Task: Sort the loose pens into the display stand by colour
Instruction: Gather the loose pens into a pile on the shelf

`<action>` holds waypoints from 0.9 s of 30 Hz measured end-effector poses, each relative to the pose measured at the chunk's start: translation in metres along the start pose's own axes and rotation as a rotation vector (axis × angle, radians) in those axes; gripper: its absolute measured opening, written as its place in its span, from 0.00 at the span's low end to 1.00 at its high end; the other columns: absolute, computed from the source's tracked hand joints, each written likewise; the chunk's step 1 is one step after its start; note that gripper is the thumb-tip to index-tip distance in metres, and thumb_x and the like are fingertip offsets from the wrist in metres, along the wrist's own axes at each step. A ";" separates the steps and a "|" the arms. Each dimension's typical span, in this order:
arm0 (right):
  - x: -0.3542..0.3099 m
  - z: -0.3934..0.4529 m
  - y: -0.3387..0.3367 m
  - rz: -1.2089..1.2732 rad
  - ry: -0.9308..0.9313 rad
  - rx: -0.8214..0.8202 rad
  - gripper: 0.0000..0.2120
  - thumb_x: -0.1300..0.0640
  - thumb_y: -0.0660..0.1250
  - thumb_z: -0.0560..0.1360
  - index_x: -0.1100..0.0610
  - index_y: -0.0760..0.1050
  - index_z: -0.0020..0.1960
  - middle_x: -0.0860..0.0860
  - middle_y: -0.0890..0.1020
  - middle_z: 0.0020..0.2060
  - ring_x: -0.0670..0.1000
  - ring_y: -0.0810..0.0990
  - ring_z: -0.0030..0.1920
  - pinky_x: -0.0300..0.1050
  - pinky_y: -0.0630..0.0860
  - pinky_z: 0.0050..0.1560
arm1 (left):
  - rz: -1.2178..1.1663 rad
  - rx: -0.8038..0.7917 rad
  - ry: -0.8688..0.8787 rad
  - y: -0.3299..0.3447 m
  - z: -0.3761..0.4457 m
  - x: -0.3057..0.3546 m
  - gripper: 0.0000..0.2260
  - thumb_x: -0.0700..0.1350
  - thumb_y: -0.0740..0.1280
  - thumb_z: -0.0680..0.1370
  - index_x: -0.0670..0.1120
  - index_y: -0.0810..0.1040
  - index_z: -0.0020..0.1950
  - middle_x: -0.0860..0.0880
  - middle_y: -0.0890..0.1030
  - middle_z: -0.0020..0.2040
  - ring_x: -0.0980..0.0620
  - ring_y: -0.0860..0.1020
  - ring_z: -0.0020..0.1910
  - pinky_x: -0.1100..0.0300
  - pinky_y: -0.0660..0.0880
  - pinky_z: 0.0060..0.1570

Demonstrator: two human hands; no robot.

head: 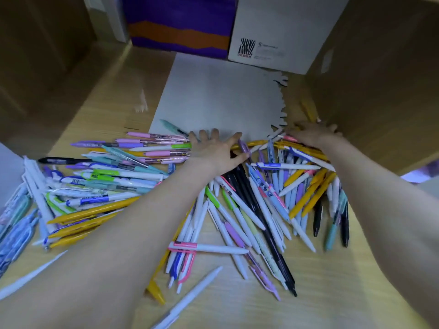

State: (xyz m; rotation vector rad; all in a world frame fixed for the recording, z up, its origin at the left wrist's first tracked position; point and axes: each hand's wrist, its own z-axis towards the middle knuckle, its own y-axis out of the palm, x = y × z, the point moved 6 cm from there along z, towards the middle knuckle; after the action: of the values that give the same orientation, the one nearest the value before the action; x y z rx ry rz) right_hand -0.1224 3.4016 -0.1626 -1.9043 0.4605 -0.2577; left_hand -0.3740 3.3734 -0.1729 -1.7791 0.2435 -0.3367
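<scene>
On desk (320, 293) | both hands flat, fingers spread on pens (249, 210) | left hand (213, 153), right hand (313, 136) beside cardboard wall (380, 91)

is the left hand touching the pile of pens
Touching. The head view shows the left hand lying flat, fingers spread, on the pile of pens, with a purple pen between thumb and forefinger.
</scene>
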 end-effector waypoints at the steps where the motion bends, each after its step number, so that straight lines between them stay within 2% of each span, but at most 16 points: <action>1: -0.001 0.003 0.002 -0.021 0.008 -0.031 0.35 0.28 0.50 0.72 0.41 0.52 0.75 0.56 0.51 0.76 0.64 0.50 0.73 0.60 0.52 0.70 | 0.012 0.007 0.004 -0.002 0.000 -0.001 0.30 0.71 0.46 0.73 0.61 0.53 0.74 0.41 0.60 0.72 0.35 0.60 0.69 0.38 0.55 0.66; 4: 0.000 -0.001 0.007 0.025 -0.030 0.006 0.35 0.28 0.49 0.73 0.42 0.52 0.75 0.51 0.49 0.76 0.65 0.51 0.73 0.62 0.52 0.70 | 0.020 0.035 0.021 -0.005 -0.005 -0.005 0.29 0.70 0.48 0.74 0.59 0.59 0.72 0.42 0.63 0.70 0.36 0.62 0.66 0.41 0.57 0.64; 8: -0.008 -0.030 0.014 0.029 -0.193 0.067 0.28 0.33 0.49 0.76 0.42 0.57 0.73 0.45 0.52 0.76 0.63 0.52 0.73 0.60 0.54 0.69 | 0.043 0.101 0.027 -0.001 -0.018 -0.010 0.26 0.67 0.49 0.76 0.58 0.60 0.72 0.43 0.63 0.68 0.37 0.62 0.65 0.41 0.53 0.67; 13: -0.031 -0.060 0.032 -0.004 -0.365 0.089 0.23 0.38 0.49 0.79 0.44 0.62 0.71 0.47 0.57 0.75 0.63 0.57 0.70 0.58 0.59 0.66 | 0.066 0.160 0.033 0.002 -0.039 -0.017 0.26 0.66 0.48 0.76 0.57 0.62 0.71 0.42 0.66 0.64 0.38 0.64 0.63 0.41 0.51 0.68; 14: -0.037 -0.068 0.036 0.000 -0.395 0.104 0.22 0.39 0.49 0.79 0.44 0.63 0.70 0.47 0.59 0.74 0.63 0.59 0.69 0.59 0.59 0.66 | 0.074 0.197 0.037 0.001 -0.044 -0.019 0.28 0.67 0.47 0.76 0.55 0.66 0.69 0.41 0.68 0.62 0.38 0.65 0.62 0.40 0.52 0.68; 16: -0.050 -0.089 0.045 -0.018 -0.457 0.110 0.22 0.40 0.48 0.80 0.45 0.63 0.70 0.47 0.61 0.73 0.63 0.61 0.68 0.59 0.59 0.65 | 0.082 0.307 0.058 0.000 -0.054 -0.023 0.29 0.64 0.47 0.73 0.50 0.77 0.59 0.39 0.74 0.54 0.37 0.72 0.55 0.37 0.58 0.65; 18: -0.064 -0.110 0.051 -0.060 -0.519 0.133 0.22 0.40 0.47 0.80 0.45 0.62 0.70 0.48 0.62 0.72 0.62 0.63 0.67 0.58 0.60 0.63 | 0.099 0.402 0.057 -0.001 -0.063 -0.029 0.24 0.61 0.52 0.73 0.47 0.81 0.50 0.39 0.77 0.47 0.36 0.75 0.49 0.37 0.61 0.63; 21: -0.079 -0.130 0.062 -0.071 -0.616 0.091 0.22 0.39 0.47 0.79 0.43 0.60 0.71 0.48 0.63 0.70 0.61 0.64 0.65 0.59 0.61 0.63 | 0.002 0.452 0.027 -0.002 -0.076 -0.032 0.22 0.59 0.54 0.75 0.46 0.80 0.52 0.39 0.77 0.52 0.35 0.74 0.56 0.36 0.55 0.64; 23: -0.083 -0.136 0.057 0.070 -0.701 0.082 0.25 0.36 0.44 0.77 0.41 0.60 0.71 0.48 0.64 0.70 0.60 0.65 0.66 0.59 0.61 0.65 | -0.096 0.481 0.007 -0.005 -0.084 -0.033 0.23 0.58 0.52 0.76 0.45 0.77 0.58 0.41 0.76 0.58 0.36 0.70 0.63 0.35 0.54 0.66; 24: -0.082 -0.132 0.047 0.186 -0.729 0.129 0.25 0.37 0.45 0.77 0.42 0.61 0.71 0.49 0.65 0.69 0.59 0.66 0.66 0.58 0.61 0.67 | -0.120 0.471 0.003 -0.006 -0.087 -0.032 0.25 0.58 0.50 0.76 0.46 0.75 0.61 0.42 0.75 0.62 0.37 0.67 0.66 0.36 0.52 0.67; 25: -0.079 -0.122 0.034 0.322 -0.728 0.200 0.23 0.41 0.48 0.79 0.45 0.63 0.71 0.51 0.67 0.69 0.58 0.66 0.67 0.53 0.61 0.68 | -0.129 0.455 -0.002 -0.008 -0.087 -0.031 0.27 0.59 0.47 0.76 0.46 0.73 0.65 0.43 0.72 0.65 0.38 0.64 0.69 0.38 0.49 0.68; 27: -0.067 -0.086 0.014 0.527 -0.585 0.290 0.18 0.52 0.52 0.82 0.51 0.65 0.71 0.55 0.67 0.69 0.55 0.65 0.69 0.42 0.60 0.66 | -0.144 0.398 0.003 -0.014 -0.078 -0.031 0.29 0.61 0.43 0.76 0.50 0.66 0.71 0.44 0.65 0.71 0.41 0.56 0.73 0.41 0.44 0.70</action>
State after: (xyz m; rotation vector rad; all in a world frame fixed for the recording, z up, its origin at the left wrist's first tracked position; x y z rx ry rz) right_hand -0.2186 3.3537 -0.1410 -1.4231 0.4726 0.5406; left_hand -0.4307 3.3156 -0.1458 -1.4053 0.0445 -0.4573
